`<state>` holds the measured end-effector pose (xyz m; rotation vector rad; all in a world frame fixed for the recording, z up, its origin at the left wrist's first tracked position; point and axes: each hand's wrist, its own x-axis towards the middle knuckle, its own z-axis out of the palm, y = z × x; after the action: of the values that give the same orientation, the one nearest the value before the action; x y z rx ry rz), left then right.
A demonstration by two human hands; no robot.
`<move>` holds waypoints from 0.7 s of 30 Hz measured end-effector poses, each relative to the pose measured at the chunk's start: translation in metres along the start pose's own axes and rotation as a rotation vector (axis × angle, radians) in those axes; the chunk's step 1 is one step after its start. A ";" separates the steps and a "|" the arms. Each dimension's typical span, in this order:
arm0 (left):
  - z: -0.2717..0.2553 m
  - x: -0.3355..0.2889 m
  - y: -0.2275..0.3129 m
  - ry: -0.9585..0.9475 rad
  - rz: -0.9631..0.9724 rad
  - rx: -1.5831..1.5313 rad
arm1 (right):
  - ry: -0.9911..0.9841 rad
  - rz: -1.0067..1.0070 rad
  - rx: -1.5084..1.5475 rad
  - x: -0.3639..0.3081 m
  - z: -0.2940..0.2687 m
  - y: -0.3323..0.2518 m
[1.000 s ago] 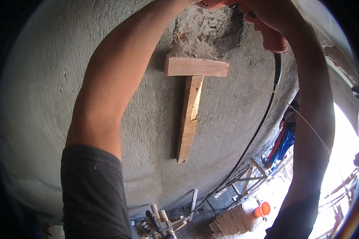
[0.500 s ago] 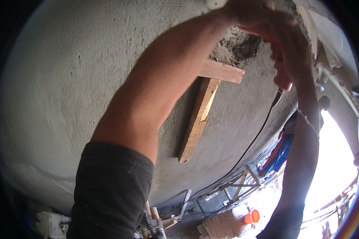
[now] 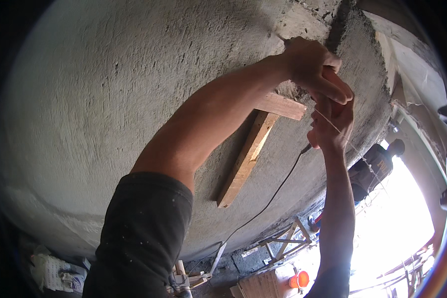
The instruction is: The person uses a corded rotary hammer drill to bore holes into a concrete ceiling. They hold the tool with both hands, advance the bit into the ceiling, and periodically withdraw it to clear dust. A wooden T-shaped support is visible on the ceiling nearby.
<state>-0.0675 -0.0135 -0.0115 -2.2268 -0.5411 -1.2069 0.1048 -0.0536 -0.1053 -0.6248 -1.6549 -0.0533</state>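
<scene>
Both my hands are raised to a red corded power drill [image 3: 336, 79] in front of a rough grey plastered wall [image 3: 109, 114]. My left hand [image 3: 310, 64] is wrapped round the front part of the drill. My right hand [image 3: 336, 121] grips its handle, and the cord [image 3: 278, 191] hangs from the handle's lower end. A thin drill bit [image 3: 281, 37] sticks out past my left hand, its tip at the wall; how deep it goes I cannot tell. Much of the drill's body is hidden behind my fingers.
Just below my hands a wooden crosspiece [image 3: 283, 106] and a slanting wooden post [image 3: 248, 161] stand against the wall. A person in dark clothes [image 3: 372, 171] is at the right. Below are a wooden frame [image 3: 285, 241], an orange bucket [image 3: 299, 279] and a white sack [image 3: 59, 275].
Both hands have brought the drill down and to the left, and its bit now shows at the wall. The view has shifted a little, and more of the other person's upper body shows.
</scene>
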 end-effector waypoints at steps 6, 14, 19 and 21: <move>-0.005 -0.022 -0.022 0.232 0.149 -0.108 | -0.114 -0.149 -0.291 0.006 -0.009 -0.027; -0.015 -0.018 -0.033 0.474 0.185 -0.285 | -0.303 -0.374 -0.475 0.049 -0.026 -0.059; -0.028 -0.001 -0.032 0.453 -0.222 -0.228 | -0.274 -0.598 -0.551 0.082 -0.026 -0.070; -0.021 0.005 -0.034 0.585 -0.349 -0.395 | -0.242 -0.706 -0.600 0.092 -0.024 -0.077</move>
<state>-0.0980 -0.0004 0.0113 -1.9654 -0.4876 -2.2060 0.0897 -0.0942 0.0091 -0.4632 -2.0374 -1.0487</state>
